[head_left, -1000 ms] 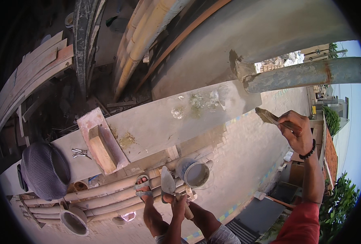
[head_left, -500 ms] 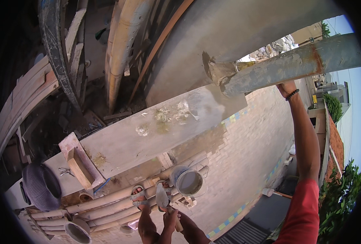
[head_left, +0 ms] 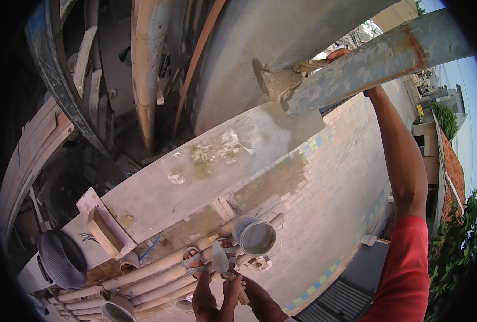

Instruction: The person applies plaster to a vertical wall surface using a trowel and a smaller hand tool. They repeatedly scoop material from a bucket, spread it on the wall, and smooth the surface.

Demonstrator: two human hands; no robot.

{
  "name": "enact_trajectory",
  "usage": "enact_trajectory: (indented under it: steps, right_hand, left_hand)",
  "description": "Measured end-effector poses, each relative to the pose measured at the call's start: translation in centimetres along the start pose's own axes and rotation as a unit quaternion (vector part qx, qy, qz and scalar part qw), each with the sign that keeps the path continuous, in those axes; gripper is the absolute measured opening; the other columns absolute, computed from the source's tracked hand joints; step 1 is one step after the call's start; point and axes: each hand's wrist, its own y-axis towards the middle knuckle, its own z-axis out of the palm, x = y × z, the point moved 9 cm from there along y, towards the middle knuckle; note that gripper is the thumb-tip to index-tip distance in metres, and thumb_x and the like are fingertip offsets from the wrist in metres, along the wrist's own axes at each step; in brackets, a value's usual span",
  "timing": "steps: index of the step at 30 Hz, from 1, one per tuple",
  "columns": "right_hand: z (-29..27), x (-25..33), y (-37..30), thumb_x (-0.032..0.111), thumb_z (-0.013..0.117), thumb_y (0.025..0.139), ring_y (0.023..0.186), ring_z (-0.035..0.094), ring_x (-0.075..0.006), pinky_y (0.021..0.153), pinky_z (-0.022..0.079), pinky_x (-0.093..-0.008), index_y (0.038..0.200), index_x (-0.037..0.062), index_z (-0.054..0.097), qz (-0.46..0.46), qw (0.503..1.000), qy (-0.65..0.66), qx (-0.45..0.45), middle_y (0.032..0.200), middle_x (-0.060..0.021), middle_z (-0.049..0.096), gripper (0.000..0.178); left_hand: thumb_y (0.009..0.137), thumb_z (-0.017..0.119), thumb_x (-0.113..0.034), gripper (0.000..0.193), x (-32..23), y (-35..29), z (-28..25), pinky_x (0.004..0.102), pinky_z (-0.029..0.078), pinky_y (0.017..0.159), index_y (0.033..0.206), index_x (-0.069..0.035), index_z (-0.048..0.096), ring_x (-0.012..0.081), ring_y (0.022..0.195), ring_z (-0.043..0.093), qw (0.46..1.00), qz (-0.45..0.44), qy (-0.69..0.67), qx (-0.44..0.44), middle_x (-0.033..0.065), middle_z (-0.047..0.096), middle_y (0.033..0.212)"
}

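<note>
At the lower middle my left hand (head_left: 232,288) is closed round the wooden handle of a pointed trowel (head_left: 219,258), its blade up in front of my feet. My right arm stretches to the upper right, behind a grey pipe (head_left: 356,67) with a rust-coloured band. Past the pipe's upper edge the fingers of my right hand (head_left: 337,54) show, against a flat yellowish-brown thing (head_left: 311,65) whose kind I cannot make out. The pipe hides the rest of that hand. Beside the fingers, a rough mortar collar (head_left: 284,86) surrounds the pipe's end at the wall.
A concrete ledge (head_left: 158,204) carries a wooden float (head_left: 104,225) and a dark cap (head_left: 61,257). Below stands a bucket of greyish liquid (head_left: 257,238), by bamboo poles (head_left: 142,279) under my feet. More bamboo and timber (head_left: 147,80) lean at the upper left.
My right hand has moved up behind the pipe, so its fingers now show above it beside the yellowish-brown thing. The view has shifted slightly. My left hand still holds the trowel.
</note>
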Motion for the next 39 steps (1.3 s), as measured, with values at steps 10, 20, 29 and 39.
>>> enact_trajectory:
  steps: [10, 20, 29, 39]
  right_hand:
    - [-0.8, -1.8, -3.9, 0.02, 0.063, 0.084, 0.109, 0.055, -0.0292, 0.094, 0.044, -0.0357, 0.116, 0.0032, 0.058, 0.064, 0.827, -0.504, -0.241, 0.12, -0.0162, 0.059, 0.037]
    - [-1.7, 2.7, -12.3, 0.013, 0.061, 0.077, 0.073, 0.064, -0.0214, 0.071, 0.05, -0.0346, 0.089, -0.0059, 0.063, -0.063, 0.836, -0.308, -0.449, 0.08, -0.0133, 0.067, 0.022]
    - [1.3, -0.6, -18.0, 0.011, 0.061, 0.08, 0.05, 0.059, -0.0117, 0.046, 0.047, -0.0238, 0.07, -0.0012, 0.062, -0.021, 0.845, -0.096, -0.526, 0.062, -0.0084, 0.063, 0.016]
    - [2.5, -5.2, -14.4, 0.015, 0.055, 0.086, 0.049, 0.057, -0.0129, 0.046, 0.046, -0.0239, 0.072, 0.0015, 0.062, 0.109, 0.898, 0.021, -0.426, 0.062, -0.0059, 0.061, 0.02]
  left_hand:
    - [0.087, 0.057, -0.031, 0.031, -11.3, -10.4, 4.2, 0.03, 0.05, 0.058, 0.101, -0.003, 0.058, 0.0174, 0.062, 0.061, 0.982, 0.102, 0.156, 0.026, 0.0087, 0.066, 0.077]
    - [0.092, 0.047, -0.041, 0.039, -1.7, -3.6, 0.1, 0.0317, 0.049, 0.066, 0.108, -0.006, 0.055, 0.0192, 0.074, 0.062, 0.979, 0.001, 0.202, 0.041, 0.008, 0.065, 0.086]
    - [0.085, 0.062, -0.028, 0.028, 6.1, 6.7, -6.7, 0.0422, 0.054, 0.068, 0.082, -0.005, 0.048, 0.0311, 0.067, 0.063, 0.997, -0.031, 0.068, -0.032, 0.0153, 0.06, 0.079]
    - [0.083, 0.064, -0.027, 0.028, 5.0, 5.6, -6.0, 0.0419, 0.055, 0.067, 0.081, -0.004, 0.049, 0.0294, 0.065, 0.063, 0.994, -0.013, 0.092, -0.059, 0.0171, 0.06, 0.078]
